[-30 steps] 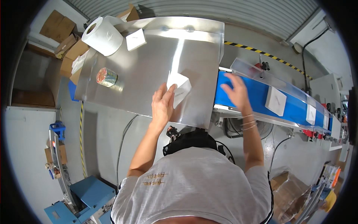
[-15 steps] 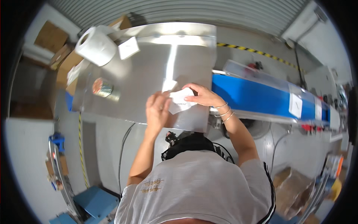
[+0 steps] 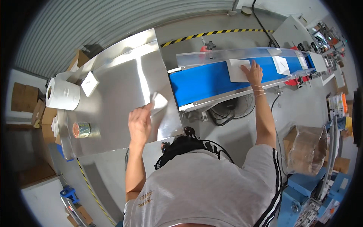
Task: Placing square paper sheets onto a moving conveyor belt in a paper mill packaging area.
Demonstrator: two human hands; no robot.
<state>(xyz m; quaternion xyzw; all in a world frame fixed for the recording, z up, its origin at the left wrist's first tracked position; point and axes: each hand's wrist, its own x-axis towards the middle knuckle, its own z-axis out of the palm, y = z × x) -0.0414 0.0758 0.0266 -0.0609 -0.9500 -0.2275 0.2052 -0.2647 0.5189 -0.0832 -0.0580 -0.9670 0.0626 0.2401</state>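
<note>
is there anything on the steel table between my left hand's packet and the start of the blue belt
Nothing visible. The left hand holds a white packet near the steel table's right edge, and the blue belt begins just past it. That stretch of belt is bare; the right hand presses another packet farther along.

A factory packing floor. A blue conveyor belt (image 3: 204, 79) with clear side guards runs beside a stainless steel work table (image 3: 117, 94). Yellow-and-black hazard tape (image 3: 211, 33) marks the grey concrete floor, a corrugated metal shutter (image 3: 94, 26) closes one wall, and cardboard boxes (image 3: 26, 98) are stacked at the edges.
</note>
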